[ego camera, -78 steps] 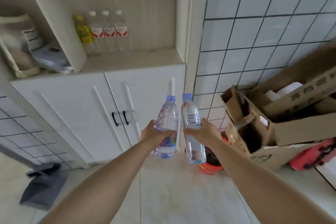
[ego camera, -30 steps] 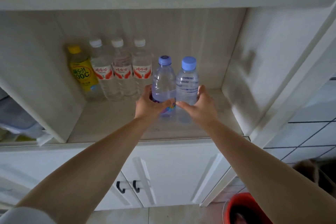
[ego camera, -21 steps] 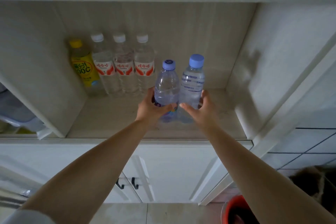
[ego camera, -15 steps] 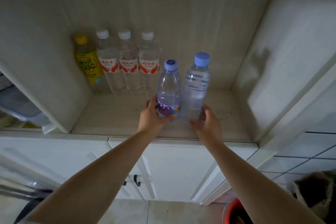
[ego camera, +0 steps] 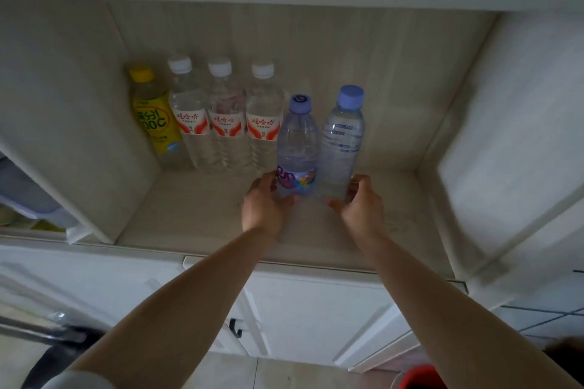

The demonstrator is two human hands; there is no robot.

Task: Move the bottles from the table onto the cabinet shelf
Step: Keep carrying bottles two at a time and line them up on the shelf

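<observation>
Clear plastic, both of them: the purple-labelled bottle (ego camera: 297,148) and the blue-capped bottle (ego camera: 343,142) stand touching on the cabinet shelf (ego camera: 196,215). The left hand (ego camera: 264,205) and right hand (ego camera: 360,204) each curl round a base. Careless release could topple them into the white-capped bottles (ego camera: 226,117).

Two clear plastic bottles with lilac caps — one purple-labelled (ego camera: 297,148), one white-printed (ego camera: 343,142) — stand upright, touching, on the pale wooden cabinet shelf (ego camera: 189,218).
</observation>
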